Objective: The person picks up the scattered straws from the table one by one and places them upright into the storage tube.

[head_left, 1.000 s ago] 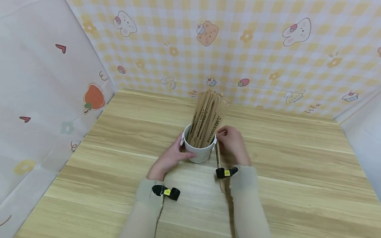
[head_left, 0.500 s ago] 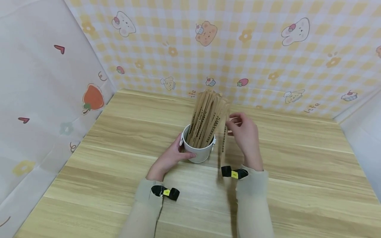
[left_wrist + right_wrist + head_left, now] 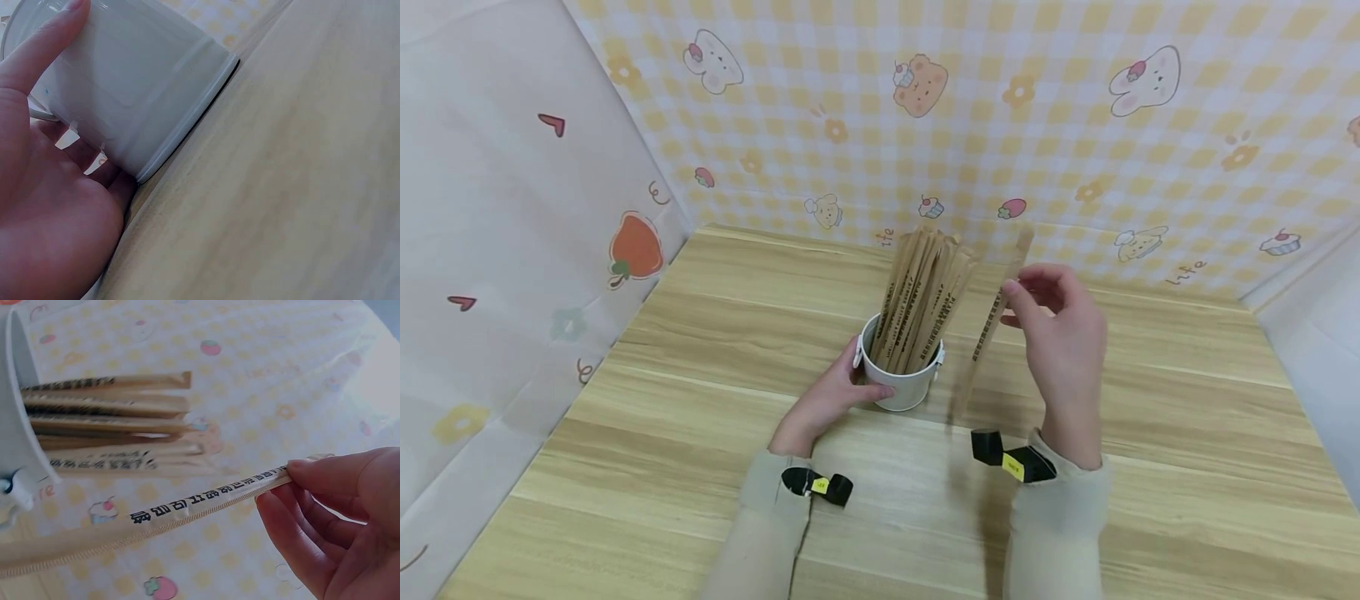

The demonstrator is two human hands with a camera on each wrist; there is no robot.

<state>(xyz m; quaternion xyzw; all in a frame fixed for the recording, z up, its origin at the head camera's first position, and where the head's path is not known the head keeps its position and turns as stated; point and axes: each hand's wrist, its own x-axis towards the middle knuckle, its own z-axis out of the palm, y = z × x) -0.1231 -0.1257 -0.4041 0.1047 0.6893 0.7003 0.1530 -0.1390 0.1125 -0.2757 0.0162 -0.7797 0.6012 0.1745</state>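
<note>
A white bucket with small side handles stands on the wooden table, full of several paper-wrapped straws that lean to the upper right. My left hand grips the bucket from its left side; in the left wrist view the thumb lies along the wall of the white bucket and the other fingers go behind it. To the right of the bucket, my right hand pinches one brown paper-wrapped straw between thumb and fingers. That wrapped straw, with dark printed characters, is held tilted, apart from the bucket.
The wood-grain table reaches back to a yellow checked cloth with cartoon prints. A white printed cloth hangs at the left side. Black straps with camera mounts sit on both sleeves.
My right hand has moved right and upward, away from the bucket, carrying the wrapped straw, which now tilts to the upper right. The left hand and bucket have stayed in place.
</note>
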